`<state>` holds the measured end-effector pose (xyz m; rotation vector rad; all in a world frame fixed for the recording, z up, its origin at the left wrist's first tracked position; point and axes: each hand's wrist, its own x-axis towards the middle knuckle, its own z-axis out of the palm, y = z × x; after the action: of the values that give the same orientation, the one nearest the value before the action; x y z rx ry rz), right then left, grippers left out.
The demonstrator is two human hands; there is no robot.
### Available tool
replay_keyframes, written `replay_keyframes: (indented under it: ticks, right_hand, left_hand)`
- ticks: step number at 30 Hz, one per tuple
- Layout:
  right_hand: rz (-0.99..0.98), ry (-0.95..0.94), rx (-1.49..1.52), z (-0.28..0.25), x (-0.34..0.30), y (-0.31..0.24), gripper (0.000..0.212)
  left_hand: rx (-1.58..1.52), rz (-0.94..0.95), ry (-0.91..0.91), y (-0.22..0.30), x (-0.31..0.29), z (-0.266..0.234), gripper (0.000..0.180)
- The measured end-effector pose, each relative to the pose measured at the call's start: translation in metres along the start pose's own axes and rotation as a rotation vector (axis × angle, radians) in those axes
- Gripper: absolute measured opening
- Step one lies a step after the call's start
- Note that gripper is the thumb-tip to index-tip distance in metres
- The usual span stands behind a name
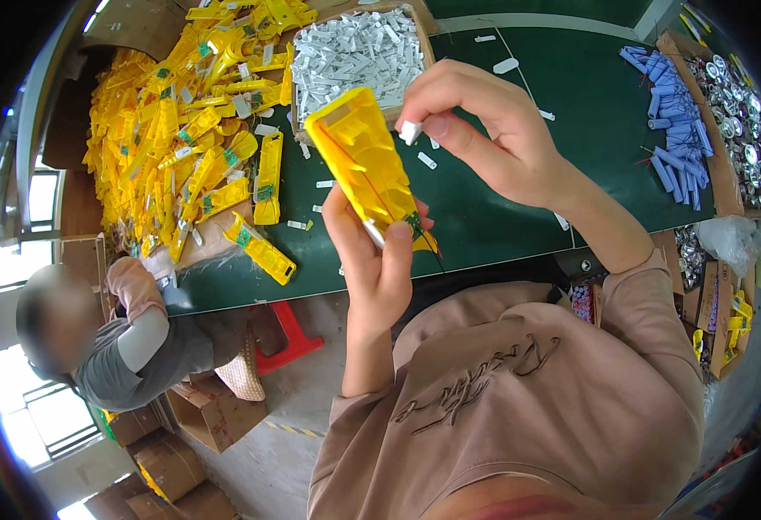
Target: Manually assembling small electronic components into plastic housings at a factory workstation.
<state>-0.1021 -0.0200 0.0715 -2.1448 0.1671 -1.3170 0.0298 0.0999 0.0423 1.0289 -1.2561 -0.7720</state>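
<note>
Gripped upright in my left hand [368, 260] is a yellow plastic housing [363, 160], its hollow inner side showing. A red wire runs along the inside, and a small green circuit board [415, 224] with wires sits at its lower end, near my fingers. My right hand [493, 130] pinches a small white plastic piece [410, 132] between thumb and fingertips, just right of the housing's upper part and apart from it. Behind both hands stands a box of many similar white pieces [359, 59].
Yellow housings [164, 139] are heaped at the left of the green table [484, 234]. Blue cylindrical cells with wires [679, 130] lie at the right, beside a carton of shiny round metal parts [736, 121]. Loose white pieces [426, 160] are scattered about. A co-worker [129, 338] sits at the left.
</note>
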Motion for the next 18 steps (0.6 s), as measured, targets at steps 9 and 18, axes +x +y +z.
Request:
replay_keyframes:
  ticks: [9,18]
  right_hand:
    - [-0.092,0.137,-0.326,0.024,-0.007,0.015,0.036]
    - [0.101,0.305,-0.013,0.012,-0.006,0.009,0.011]
  left_hand:
    - [-0.035,-0.094,0.005,0.003,-0.005,0.004,0.045]
    - [-0.019,-0.092,0.064,0.005,-0.004,0.007,0.045]
